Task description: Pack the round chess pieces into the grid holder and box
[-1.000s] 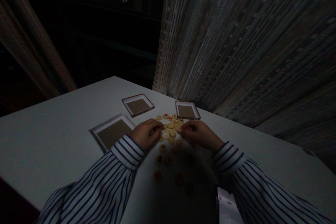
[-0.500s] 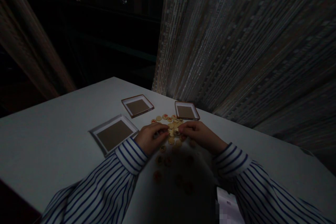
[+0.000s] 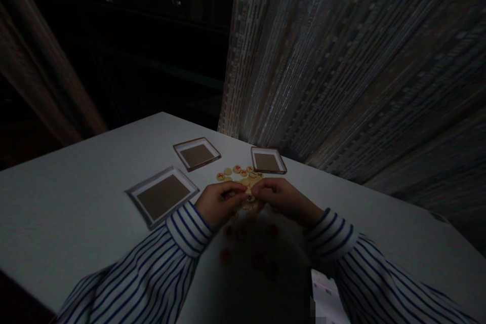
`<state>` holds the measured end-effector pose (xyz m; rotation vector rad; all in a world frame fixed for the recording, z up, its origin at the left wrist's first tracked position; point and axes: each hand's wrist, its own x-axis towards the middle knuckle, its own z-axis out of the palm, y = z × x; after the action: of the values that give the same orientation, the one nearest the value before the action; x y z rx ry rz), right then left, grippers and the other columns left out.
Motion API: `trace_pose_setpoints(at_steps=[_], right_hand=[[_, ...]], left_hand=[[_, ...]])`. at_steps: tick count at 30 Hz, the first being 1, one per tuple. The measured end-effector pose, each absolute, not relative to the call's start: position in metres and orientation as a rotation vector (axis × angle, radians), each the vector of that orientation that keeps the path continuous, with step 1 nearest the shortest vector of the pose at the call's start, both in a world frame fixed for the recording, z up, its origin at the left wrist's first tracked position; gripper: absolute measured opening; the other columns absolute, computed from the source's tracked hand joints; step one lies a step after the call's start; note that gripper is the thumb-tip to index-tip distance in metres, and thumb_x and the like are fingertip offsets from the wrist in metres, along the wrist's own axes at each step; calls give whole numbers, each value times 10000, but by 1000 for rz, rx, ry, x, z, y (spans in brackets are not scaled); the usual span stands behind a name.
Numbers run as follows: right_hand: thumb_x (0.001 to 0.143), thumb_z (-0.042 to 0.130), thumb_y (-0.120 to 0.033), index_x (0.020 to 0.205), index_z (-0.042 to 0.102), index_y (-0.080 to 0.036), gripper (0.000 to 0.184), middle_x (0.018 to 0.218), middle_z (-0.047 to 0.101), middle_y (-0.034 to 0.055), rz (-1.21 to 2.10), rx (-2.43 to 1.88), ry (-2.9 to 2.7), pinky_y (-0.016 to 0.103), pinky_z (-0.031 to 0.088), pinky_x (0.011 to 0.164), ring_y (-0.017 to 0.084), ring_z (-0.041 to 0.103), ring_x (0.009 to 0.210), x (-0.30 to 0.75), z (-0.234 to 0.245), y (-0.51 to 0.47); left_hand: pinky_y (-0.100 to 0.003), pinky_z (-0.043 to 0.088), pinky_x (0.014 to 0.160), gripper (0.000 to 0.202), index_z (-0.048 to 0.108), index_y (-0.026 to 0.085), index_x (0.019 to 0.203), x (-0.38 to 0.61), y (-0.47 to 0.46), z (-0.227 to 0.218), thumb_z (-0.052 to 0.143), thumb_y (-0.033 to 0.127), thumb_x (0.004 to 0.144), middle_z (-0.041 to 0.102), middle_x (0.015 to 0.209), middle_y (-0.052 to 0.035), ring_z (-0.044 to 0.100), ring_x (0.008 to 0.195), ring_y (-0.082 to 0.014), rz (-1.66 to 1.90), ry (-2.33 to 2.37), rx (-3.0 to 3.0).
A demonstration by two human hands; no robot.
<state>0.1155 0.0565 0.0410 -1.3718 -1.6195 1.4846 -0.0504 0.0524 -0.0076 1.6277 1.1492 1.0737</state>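
Over a pile of round wooden xiangqi pieces, my two hands have their fingertips almost touching. My left hand [image 3: 220,202] pinches the edge of a xiangqi piece [image 3: 249,197] that has a dark character on it. From the other side, the fingers of my right hand [image 3: 283,196] close on that same piece; whether a second piece lies between them is hidden. Just beyond the fingertips lie more xiangqi pieces [image 3: 237,168], some with red characters and some showing plain faces. Nearer my body, several pieces [image 3: 226,255] are scattered in deep shadow.
A larger pale open box tray [image 3: 137,199] stands left of my hands. Two smaller brown-rimmed trays, one at back left [image 3: 192,168] and one at back right [image 3: 268,171], sit on the white table [image 3: 94,182]. A lit phone [image 3: 328,296] is by my right forearm. Curtains [image 3: 304,61] hang behind.
My right hand has moved slightly left, so the fingertips of both hands now meet around one piece. The view has shifted a little. The trays have stayed in place.
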Motion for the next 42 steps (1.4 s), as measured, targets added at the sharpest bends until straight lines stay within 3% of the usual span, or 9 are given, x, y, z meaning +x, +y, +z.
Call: trace_pose_setpoints(at_steps=[5, 12, 19, 32, 42], right_hand=[[745, 558, -319, 719, 565, -146, 174, 543, 561, -37, 1404, -1379, -1709, 203, 396, 461, 75, 489, 461, 117, 38, 55], [760, 576, -274, 1047, 582, -168, 306, 842, 655, 35, 815, -1260, -2131, 254, 447, 653, 138, 592, 741, 125, 32, 48], [785, 573, -220, 1066, 579, -167, 286, 955, 644, 53, 454, -1141, -2409, 268, 438, 719, 138, 574, 798, 123, 38, 42], [790, 559, -253, 1058, 594, -148, 290, 916, 655, 76, 199, -1241, -2416, 284, 449, 733, 160, 595, 807, 138, 32, 46], [780, 543, -293, 1053, 591, -165, 305, 798, 662, 41, 290, -1537, -2255, 261, 433, 604, 145, 583, 647, 160, 31, 51]], left_hand=[[-240, 483, 541, 163, 669, 140, 801, -50, 53, -5, 626, 245, 685, 668, 646, -24, 592, 585, -132, 1086, 1153, 1553], [-233, 496, 557, 139, 648, 141, 753, -51, 54, -3, 621, 258, 683, 688, 674, -21, 607, 600, -128, 1118, 1143, 1528], [-228, 477, 524, 137, 651, 141, 751, -50, 53, -4, 632, 251, 672, 681, 660, -21, 593, 570, -120, 1103, 1142, 1517], [-266, 462, 569, 276, 646, 138, 777, -57, 59, -4, 576, 386, 678, 672, 695, -48, 582, 616, -150, 1191, 1153, 1484], [-249, 446, 551, 342, 645, 139, 764, -68, 63, 1, 547, 457, 685, 685, 706, -48, 556, 566, -135, 1283, 1231, 1478]])
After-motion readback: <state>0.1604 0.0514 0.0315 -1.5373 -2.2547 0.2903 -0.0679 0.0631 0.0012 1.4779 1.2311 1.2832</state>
